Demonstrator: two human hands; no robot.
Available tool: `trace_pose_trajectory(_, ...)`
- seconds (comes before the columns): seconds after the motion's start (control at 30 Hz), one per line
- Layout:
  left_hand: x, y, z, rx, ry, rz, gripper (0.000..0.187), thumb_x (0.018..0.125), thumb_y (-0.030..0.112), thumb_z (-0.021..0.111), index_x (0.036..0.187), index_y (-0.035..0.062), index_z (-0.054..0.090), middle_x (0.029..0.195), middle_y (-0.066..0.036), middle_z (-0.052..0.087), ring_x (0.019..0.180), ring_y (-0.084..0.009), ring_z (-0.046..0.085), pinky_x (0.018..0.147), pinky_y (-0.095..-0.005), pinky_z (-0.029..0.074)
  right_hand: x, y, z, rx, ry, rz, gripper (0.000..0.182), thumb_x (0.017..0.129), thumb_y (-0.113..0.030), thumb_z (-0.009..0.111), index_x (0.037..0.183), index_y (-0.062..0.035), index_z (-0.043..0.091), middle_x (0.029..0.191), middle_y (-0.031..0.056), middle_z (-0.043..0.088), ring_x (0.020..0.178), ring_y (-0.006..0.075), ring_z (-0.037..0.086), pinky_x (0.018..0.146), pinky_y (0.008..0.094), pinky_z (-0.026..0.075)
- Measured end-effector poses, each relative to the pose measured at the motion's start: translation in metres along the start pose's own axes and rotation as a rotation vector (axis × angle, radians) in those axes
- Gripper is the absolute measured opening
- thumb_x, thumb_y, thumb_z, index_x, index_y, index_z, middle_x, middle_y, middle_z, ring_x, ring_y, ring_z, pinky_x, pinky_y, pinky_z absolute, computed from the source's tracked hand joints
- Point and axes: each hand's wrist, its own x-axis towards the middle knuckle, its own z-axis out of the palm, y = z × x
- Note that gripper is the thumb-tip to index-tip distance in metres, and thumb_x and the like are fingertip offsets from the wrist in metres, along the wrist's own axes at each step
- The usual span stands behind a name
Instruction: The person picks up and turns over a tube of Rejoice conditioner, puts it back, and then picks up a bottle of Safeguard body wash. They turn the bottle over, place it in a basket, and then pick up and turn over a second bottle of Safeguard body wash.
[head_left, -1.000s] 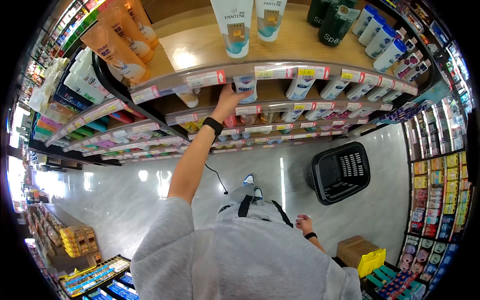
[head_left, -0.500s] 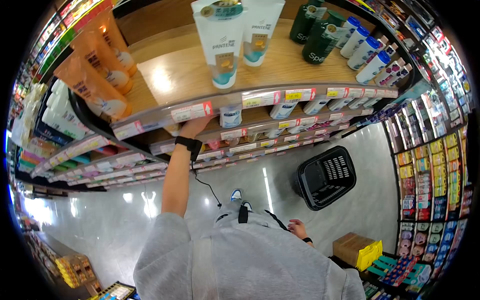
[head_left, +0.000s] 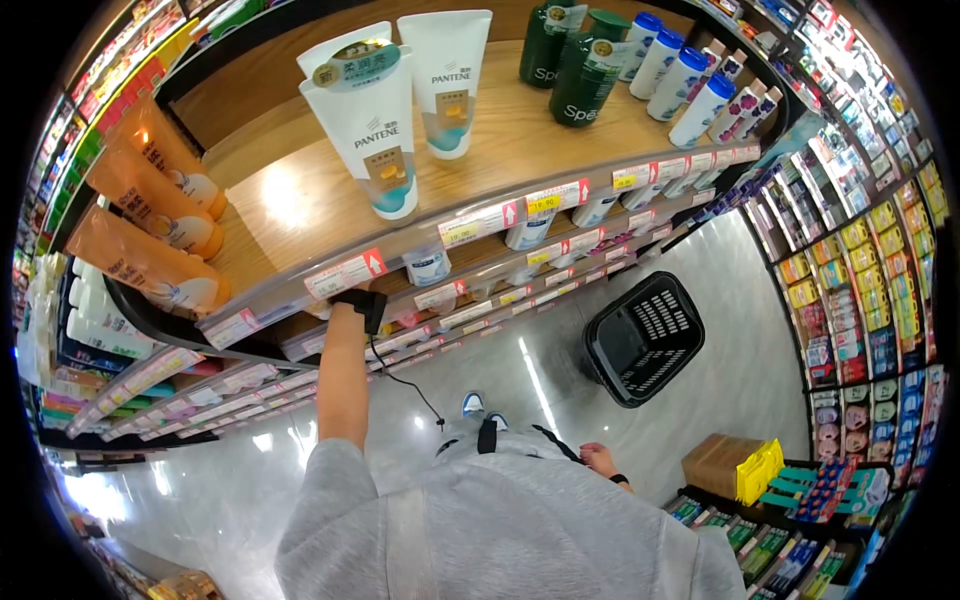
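Observation:
My left hand [head_left: 345,298] reaches in below the top shelf's front edge, near a white bottle [head_left: 428,267] on the shelf beneath. Its fingers are hidden by the shelf and its price tags, so what they touch does not show. A black band with a cable circles that wrist. Above it, white Pantene tubes [head_left: 378,140] stand on the wooden top shelf [head_left: 265,215], with orange tubes [head_left: 150,262] to the left. Low at my right side hangs my right hand [head_left: 598,459], loosely open, with nothing visible in it.
A black shopping basket [head_left: 645,338] stands on the grey floor to the right. Dark green bottles [head_left: 588,75] and blue-capped bottles [head_left: 703,110] occupy the top shelf's right side. Behind me at right are a cardboard box [head_left: 715,468] and a yellow package [head_left: 760,472]. Stocked racks [head_left: 850,300] line the right.
My left hand has gone further under the top shelf and its fingers have dropped from sight. The view has shifted, so the shelf goods sit further left. My right hand stays low at my side.

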Motion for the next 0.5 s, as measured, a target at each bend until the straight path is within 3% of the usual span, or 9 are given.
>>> trace_pose_trajectory(0.27, 0.005, 0.008, -0.02, -0.071, -0.059, 0.005, 0.057, 0.089, 0.04, 0.057, 0.128, 0.0007, 0.046, 0.13, -0.01, 0.051, 0.118, -0.0221, 0.047, 0.1, -0.0325, 0.037, 0.007, 0.013, 0.01, -0.08, -0.021, -0.089, 0.02, 0.084, -0.018, 0.061, 0.101, -0.0077, 0.06, 0.081, 0.0043, 0.063, 0.067, 0.0116, 0.057, 0.055, 0.0264, 0.045)
trace_pose_trajectory(0.5, -0.015, 0.048, -0.076, -0.273, -0.202, 0.001, 0.059, 0.087, 0.04, 0.061, 0.126, -0.0017, 0.047, 0.127, -0.01, 0.053, 0.115, -0.0201, 0.048, 0.097, -0.0296, 0.039, 0.009, 0.006, 0.013, -0.091, -0.021, -0.094, 0.021, 0.083, -0.014, 0.06, 0.103, -0.0082, 0.062, 0.081, 0.0042, 0.064, 0.068, 0.0115, 0.057, 0.056, 0.0258, 0.045)
